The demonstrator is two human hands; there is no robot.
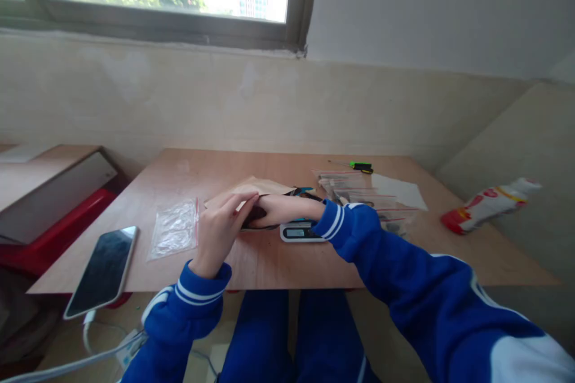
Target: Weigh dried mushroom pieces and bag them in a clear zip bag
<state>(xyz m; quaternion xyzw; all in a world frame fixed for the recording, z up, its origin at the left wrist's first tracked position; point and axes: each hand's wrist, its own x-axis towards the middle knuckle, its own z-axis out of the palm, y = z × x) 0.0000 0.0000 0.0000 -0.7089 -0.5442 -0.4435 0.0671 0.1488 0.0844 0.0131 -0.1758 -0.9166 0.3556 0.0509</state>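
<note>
With the brown paper bag (251, 184) as the dial's centre and the wall at 12 o'clock, the bag lies in the middle of the wooden tabletop (278, 269), a dark gap showing at its near side; the left hand (220, 221) comes in from 7 o'clock, fingers bent loosely and reaching towards the gap, though I cannot tell whether they pinch the paper; the right hand (287, 208) crosses from 4 o'clock, palm down, its fingertips hidden at the gap, so how far they are closed, and on what, I cannot tell.

The pocket digital scale (295, 233) sits at 4 o'clock, partly under the right cuff; the sleeve is best lifted clear of it, since any pressure would upset a reading; a steady left hand on the paper's edge would give the right fingers room, and a slow, straight movement should spare the paper from tearing.

Zip bags (344, 182) lie at 3 o'clock, near enough for the right sleeve to drag; the clear plastic bag (175, 230) rests at 8 o'clock; farther out that way, the smartphone (103, 272) juts past the table's near edge, so the left elbow wants a little care.
</note>
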